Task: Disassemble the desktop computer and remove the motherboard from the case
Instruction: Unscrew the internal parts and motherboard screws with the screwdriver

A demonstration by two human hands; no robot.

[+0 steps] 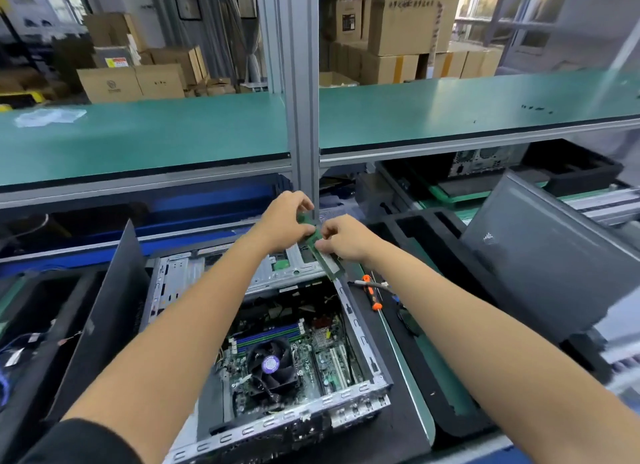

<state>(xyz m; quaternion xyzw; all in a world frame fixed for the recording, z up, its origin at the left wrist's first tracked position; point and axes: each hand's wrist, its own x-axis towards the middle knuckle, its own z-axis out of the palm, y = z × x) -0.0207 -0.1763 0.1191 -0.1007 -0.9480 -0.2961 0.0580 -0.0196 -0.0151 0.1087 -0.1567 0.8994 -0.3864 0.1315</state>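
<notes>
Motherboard (277,352) in open case (360,328), well below both grips (287,224) (341,240) pinching memory sticks (323,252).

Cardboard boxes (133,82) stand stacked in the far background behind a green shelf (450,110), where a crumpled clear plastic bag (48,117) lies at far left. An orange-handled screwdriver (372,295) rests on a black foam tray (446,255) to the right, beside a leaning grey panel (554,266).

Bright, even indoor light; wide-angle bending at edges, blurred right side.
</notes>
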